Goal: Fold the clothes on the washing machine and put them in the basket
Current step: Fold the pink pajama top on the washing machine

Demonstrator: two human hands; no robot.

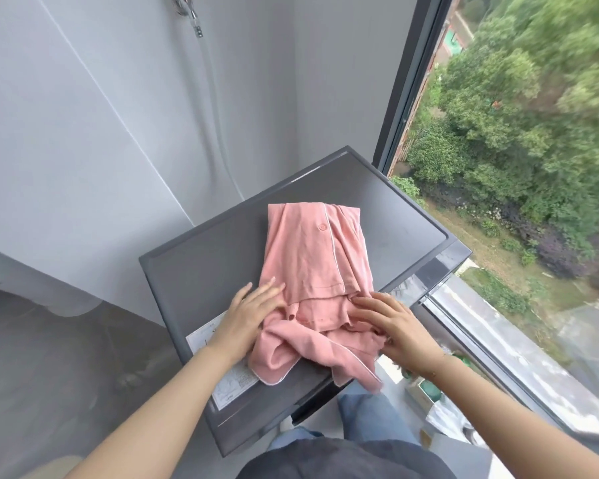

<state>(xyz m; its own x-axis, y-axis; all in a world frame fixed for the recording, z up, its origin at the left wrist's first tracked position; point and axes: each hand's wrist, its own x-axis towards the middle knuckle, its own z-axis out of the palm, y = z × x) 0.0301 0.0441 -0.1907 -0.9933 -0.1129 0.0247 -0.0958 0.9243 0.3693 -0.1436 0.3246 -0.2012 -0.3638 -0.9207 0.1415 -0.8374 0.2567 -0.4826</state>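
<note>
Head view
Pink garment (312, 267): lay partly folded on the dark top of the washing machine (201, 257), a button and white piping showing on its upper layer; its near end was bunched and rumpled, with one corner hanging over the machine's front edge.
Left hand (248, 314): lay flat with fingers straight and together, pressing on the left edge of the garment, fingertips reaching onto the cloth and the palm over the machine top.
Right hand (391, 323): rested on the rumpled near-right part of the garment, fingers spread and slightly bent; whether any fingertip pinched cloth underneath could not be told.
Between the hands: the crumpled lower layers of the garment.
Beyond the hands: the smoother folded body of the garment, then bare machine top.
Label sticker (229, 378): white, on the machine top under and beside the left forearm, partly covered by the cloth.
Right of the right hand: a window (498, 167) with trees outside.
Basket: not identifiable in this view.
</note>
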